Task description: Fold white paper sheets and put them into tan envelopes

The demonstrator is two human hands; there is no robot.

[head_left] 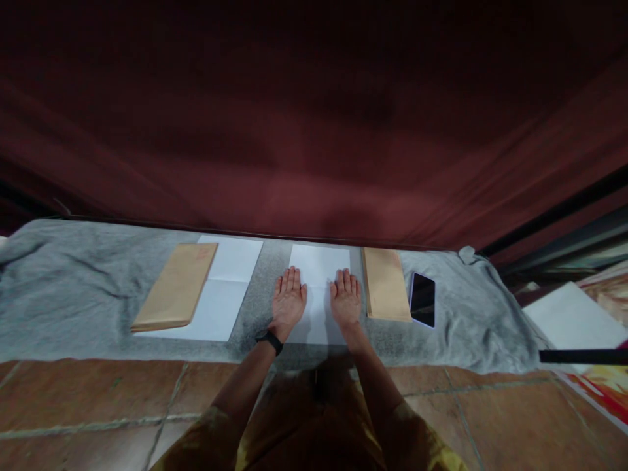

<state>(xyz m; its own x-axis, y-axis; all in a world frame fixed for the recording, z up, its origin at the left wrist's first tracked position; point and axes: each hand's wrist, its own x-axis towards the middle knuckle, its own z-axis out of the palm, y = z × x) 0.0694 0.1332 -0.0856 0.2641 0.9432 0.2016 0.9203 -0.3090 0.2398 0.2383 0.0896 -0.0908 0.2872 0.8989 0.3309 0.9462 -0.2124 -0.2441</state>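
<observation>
A white sheet of paper (316,317) with a crease across its middle lies on a grey cloth in front of me. My left hand (289,297) rests flat over its left edge, fingers stretched out and pointing away from me. On the right edge of the same sheet, my right hand (346,297) lies flat in the same way, thumb turned inward. Neither hand grips anything. Just right of my right hand is a stack of brown envelopes (386,284).
To the left, more brown envelopes (174,288) partly cover another creased white sheet (223,307). A smartphone (422,301) lies beside the right-hand envelopes. Grey cloth (93,288) covers the long surface, with a dark red panel (314,203) behind it and a tiled floor (118,392) below.
</observation>
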